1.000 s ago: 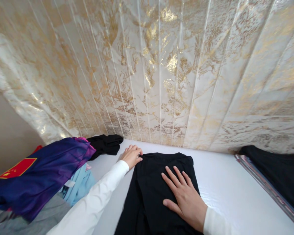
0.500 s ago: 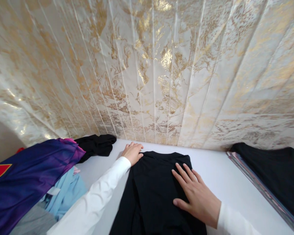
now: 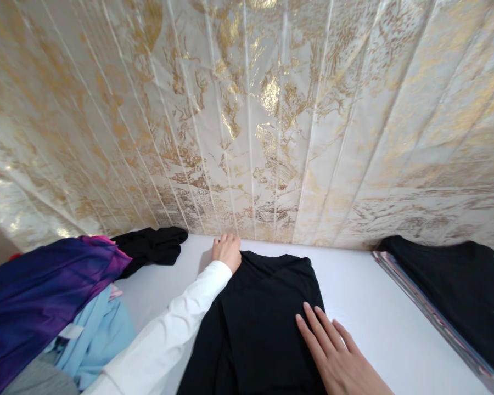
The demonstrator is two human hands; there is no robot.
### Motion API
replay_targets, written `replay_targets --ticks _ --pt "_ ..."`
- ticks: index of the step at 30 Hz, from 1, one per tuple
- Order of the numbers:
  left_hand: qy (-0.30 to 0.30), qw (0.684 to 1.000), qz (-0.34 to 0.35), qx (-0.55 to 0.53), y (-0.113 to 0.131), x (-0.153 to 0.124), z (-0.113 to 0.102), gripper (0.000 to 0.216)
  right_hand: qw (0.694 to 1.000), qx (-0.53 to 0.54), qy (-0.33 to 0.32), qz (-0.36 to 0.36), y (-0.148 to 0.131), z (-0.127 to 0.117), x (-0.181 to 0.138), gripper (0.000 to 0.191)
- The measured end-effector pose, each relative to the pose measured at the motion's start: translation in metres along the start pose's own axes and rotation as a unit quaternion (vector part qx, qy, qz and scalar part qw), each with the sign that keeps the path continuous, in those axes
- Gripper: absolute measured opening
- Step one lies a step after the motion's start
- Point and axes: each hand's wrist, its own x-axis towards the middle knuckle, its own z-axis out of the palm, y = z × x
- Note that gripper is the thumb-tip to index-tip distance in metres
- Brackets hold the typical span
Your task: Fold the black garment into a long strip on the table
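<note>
A black, soft-knit garment [image 3: 267, 312] lies spread flat on the white tabletop [image 3: 366, 307], its far edge near the gold-veined white wall panelling [image 3: 271, 109]. The likeliest trouble, as I judge it, is the thin cloth sliding or bunching on the smooth surface if one hand pulls while the other presses unevenly, which would leave a crooked crease; the far corner could also slip loose, since the grip there looks light. The left hand [image 3: 227, 251], arm stretched out in a white sleeve, is curled at the garment's far left corner; whether it pinches the fabric or only rests on it is hard to tell from this angle. The right hand [image 3: 340, 356] lies palm down, fingers spread wide and holding nothing, on the garment's right side. A purple and blue heap of clothes [image 3: 45, 296] lies at the left, a folded black stack [image 3: 448, 285] at the right.
</note>
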Motion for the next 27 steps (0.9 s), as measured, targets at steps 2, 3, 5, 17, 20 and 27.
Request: replay_targets --ticks 2,3,5,17,20,27 --pt "0.002 0.999 0.043 -0.02 0.019 0.0 -0.006 0.019 0.999 0.003 -0.032 -0.001 0.0 -0.016 0.0 0.087" --pt "-0.005 0.997 0.071 -0.033 0.031 0.0 -0.008 0.018 0.999 0.004 -0.053 0.005 0.0 -0.027 0.001 0.083" --pt "-0.036 0.989 0.125 -0.063 0.055 0.0 -0.009 0.014 0.996 0.005 -0.086 0.036 0.003 -0.048 0.004 0.071" --pt "-0.174 0.956 0.173 -0.163 0.124 0.031 0.01 0.023 0.983 0.112 -0.039 0.144 0.051 -0.087 0.017 0.026" --pt "-0.213 0.945 0.169 -0.181 0.129 0.039 0.018 0.021 0.987 0.128 -0.011 0.095 0.022 -0.091 0.019 0.026" --pt "-0.224 0.932 0.15 -0.242 0.115 0.038 0.018 0.018 0.98 0.023 0.058 -0.191 -0.057 -0.035 0.03 0.028"
